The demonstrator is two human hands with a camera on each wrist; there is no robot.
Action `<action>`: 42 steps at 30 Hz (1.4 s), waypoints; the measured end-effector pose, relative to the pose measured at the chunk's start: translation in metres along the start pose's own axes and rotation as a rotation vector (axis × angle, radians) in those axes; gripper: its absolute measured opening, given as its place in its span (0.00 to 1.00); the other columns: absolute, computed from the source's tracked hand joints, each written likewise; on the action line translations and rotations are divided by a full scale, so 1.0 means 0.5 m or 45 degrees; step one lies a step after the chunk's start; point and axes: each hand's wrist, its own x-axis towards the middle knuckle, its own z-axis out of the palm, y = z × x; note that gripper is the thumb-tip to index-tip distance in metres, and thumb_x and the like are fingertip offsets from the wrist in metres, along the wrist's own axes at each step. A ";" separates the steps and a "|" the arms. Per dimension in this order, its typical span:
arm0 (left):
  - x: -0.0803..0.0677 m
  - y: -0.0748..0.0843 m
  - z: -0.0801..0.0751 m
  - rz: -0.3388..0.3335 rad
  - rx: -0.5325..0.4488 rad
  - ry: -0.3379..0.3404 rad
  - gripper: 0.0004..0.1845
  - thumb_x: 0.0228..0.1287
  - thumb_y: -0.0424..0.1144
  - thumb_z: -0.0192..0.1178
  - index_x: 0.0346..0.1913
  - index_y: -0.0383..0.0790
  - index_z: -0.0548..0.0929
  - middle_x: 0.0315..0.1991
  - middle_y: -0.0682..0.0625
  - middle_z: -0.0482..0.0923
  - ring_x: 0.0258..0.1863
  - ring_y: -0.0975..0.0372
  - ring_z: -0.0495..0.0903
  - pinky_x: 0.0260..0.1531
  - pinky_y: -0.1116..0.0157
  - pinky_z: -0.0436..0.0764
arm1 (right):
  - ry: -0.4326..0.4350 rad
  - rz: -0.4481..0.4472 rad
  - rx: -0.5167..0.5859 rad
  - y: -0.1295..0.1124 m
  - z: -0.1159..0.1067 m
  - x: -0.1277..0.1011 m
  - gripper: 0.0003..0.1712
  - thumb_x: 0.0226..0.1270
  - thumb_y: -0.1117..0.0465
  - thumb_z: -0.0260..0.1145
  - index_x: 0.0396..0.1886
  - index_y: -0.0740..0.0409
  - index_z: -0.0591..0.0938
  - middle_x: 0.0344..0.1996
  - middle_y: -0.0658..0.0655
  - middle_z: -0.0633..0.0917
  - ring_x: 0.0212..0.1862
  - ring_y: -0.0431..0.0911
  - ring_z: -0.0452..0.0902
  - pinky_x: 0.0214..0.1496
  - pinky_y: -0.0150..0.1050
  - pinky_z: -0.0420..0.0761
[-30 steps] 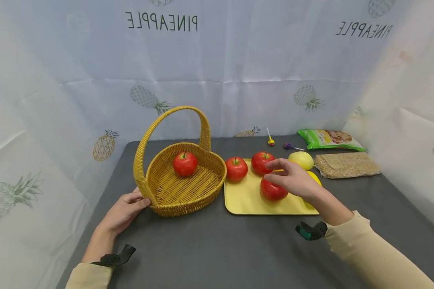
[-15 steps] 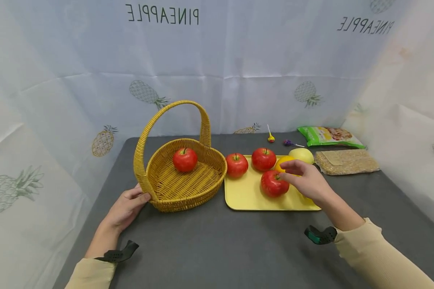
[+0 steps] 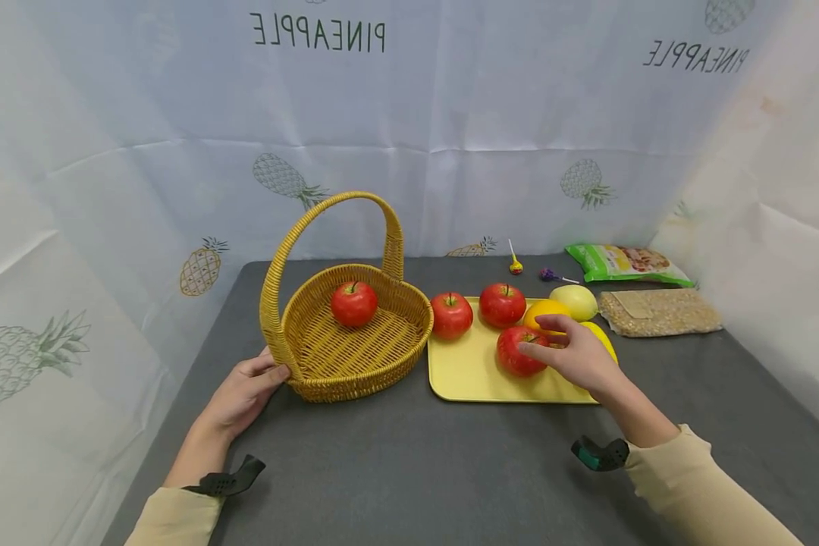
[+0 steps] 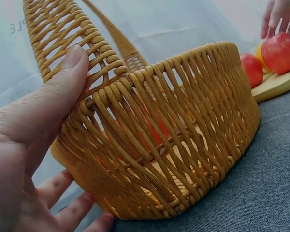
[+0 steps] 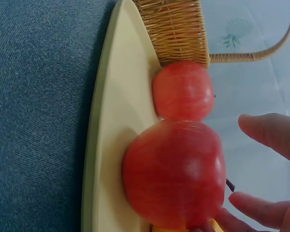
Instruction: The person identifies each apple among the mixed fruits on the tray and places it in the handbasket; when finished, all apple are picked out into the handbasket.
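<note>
Moved: the right hand (image 3: pixel 576 355) has dropped from above the tray to the near red apple (image 3: pixel 521 350), fingers now spread round its right side.
Right hand: fingers loosely curved about the apple, fingertips (image 5: pixel 261 210) at its skin; a firm grip cannot be told.
Left hand: the left hand (image 3: pixel 246 390) holds the basket (image 3: pixel 327 379) at the foot of its handle, thumb (image 4: pixel 63 79) pressed on the weave.
Apple: sits on the yellow tray (image 3: pixel 467 379), toward the right side of the worktop (image 3: pixel 409 470).
Done: one apple (image 3: pixel 353 302) lies inside the basket.
Left: two more red apples (image 3: pixel 451 315) (image 3: pixel 502 304) stand along the tray's far edge, plus an orange (image 3: pixel 544 312) and pale yellow fruit (image 3: pixel 576 301).
Materials: basket of woven golden wicker, ribbed, with an arched handle; tray smooth, flat, with rounded corners; apples glossy and round; worktop covered in grey fabric.
Far right corner: a green packet (image 3: pixel 624 262) and a bag of grain (image 3: pixel 657 312).
</note>
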 end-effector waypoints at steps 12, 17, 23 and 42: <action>0.004 0.001 0.002 0.033 -0.045 -0.029 0.16 0.79 0.29 0.52 0.63 0.26 0.80 0.80 0.30 0.31 0.79 0.44 0.24 0.64 0.73 0.67 | 0.010 -0.045 -0.239 -0.004 0.014 -0.002 0.56 0.64 0.30 0.69 0.77 0.64 0.65 0.68 0.69 0.72 0.66 0.63 0.68 0.63 0.62 0.72; 0.005 0.002 0.005 0.037 -0.041 -0.029 0.16 0.80 0.29 0.52 0.63 0.27 0.81 0.80 0.30 0.31 0.79 0.44 0.24 0.64 0.73 0.67 | 0.004 -0.060 -0.254 -0.001 0.014 -0.002 0.56 0.63 0.32 0.70 0.76 0.65 0.65 0.64 0.69 0.74 0.62 0.62 0.71 0.60 0.59 0.75; 0.003 0.000 0.003 0.027 -0.043 -0.034 0.16 0.80 0.29 0.52 0.62 0.24 0.80 0.80 0.31 0.32 0.79 0.44 0.24 0.64 0.72 0.68 | -0.062 -0.077 -0.228 0.009 0.027 0.003 0.56 0.61 0.35 0.74 0.75 0.67 0.65 0.62 0.68 0.76 0.59 0.62 0.72 0.56 0.55 0.79; 0.003 0.005 0.005 -0.016 -0.016 0.005 0.14 0.79 0.30 0.55 0.59 0.28 0.84 0.82 0.34 0.32 0.79 0.43 0.24 0.63 0.74 0.68 | -0.053 0.022 -0.111 0.017 0.073 0.015 0.62 0.55 0.33 0.77 0.75 0.67 0.60 0.64 0.68 0.73 0.61 0.62 0.71 0.59 0.58 0.77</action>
